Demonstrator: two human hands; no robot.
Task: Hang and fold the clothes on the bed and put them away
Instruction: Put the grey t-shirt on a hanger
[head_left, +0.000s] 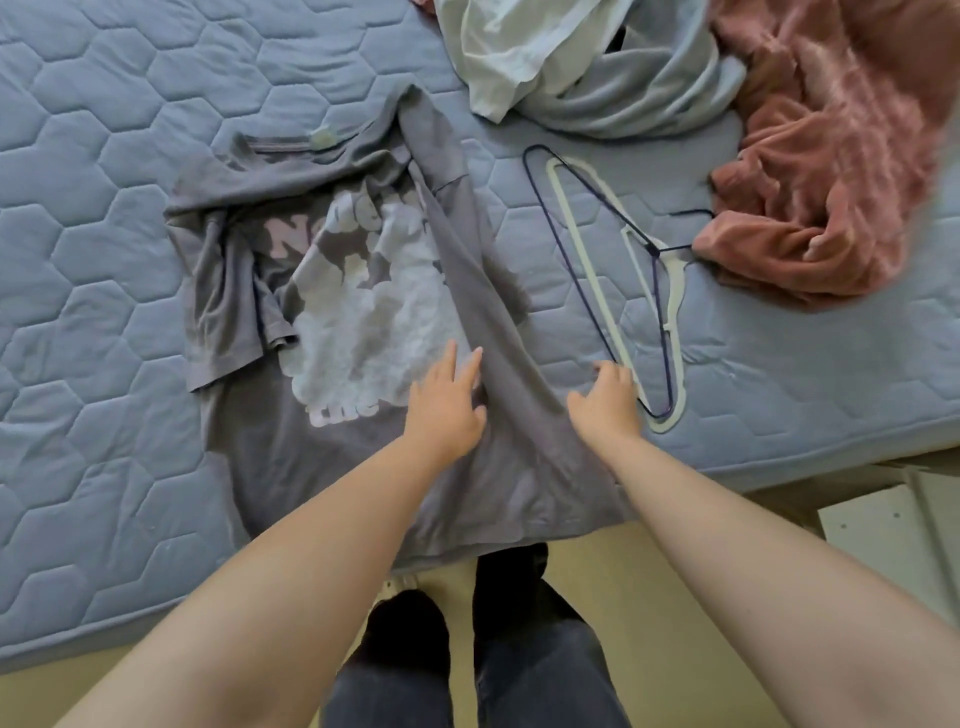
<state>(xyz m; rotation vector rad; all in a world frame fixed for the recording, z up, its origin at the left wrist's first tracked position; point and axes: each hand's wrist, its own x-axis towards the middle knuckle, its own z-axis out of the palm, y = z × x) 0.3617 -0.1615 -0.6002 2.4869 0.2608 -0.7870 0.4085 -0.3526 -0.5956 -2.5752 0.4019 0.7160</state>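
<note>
- The bed (104, 260) has a blue quilted cover, and all the clothes lie on it. No closet or drawer shows here, so none of them looks put away yet.
- The grey T-shirt (270, 467) lies flat near the front edge of the bed, picture side up. Its left sleeve is turned in, and its right side is folded over in a long strip down the middle. I think the fold is about half done. The shirt has not been folded up from the bottom into a small square yet.
- The pink fluffy top (831, 156) is bunched up at the right side of the bed. It is not folded or hung.
- The pale blue and white pile (597, 67) sits crumpled at the far side of the bed. It needs sorting too.
- The white hanger (569, 218) and the dark blue hanger (657, 251) lie stacked just beside the T-shirt. Nothing hangs on them, so the hanging has not started.
- The left hand (447, 405) rests flat on the shirt with its fingers straight. Its grip is apart and holds nothing.
- The right hand (608, 400) is at the edge of the folded strip. Its fingers are curled, and it seems to pinch the cloth, though that part is a bit blurry.
</note>
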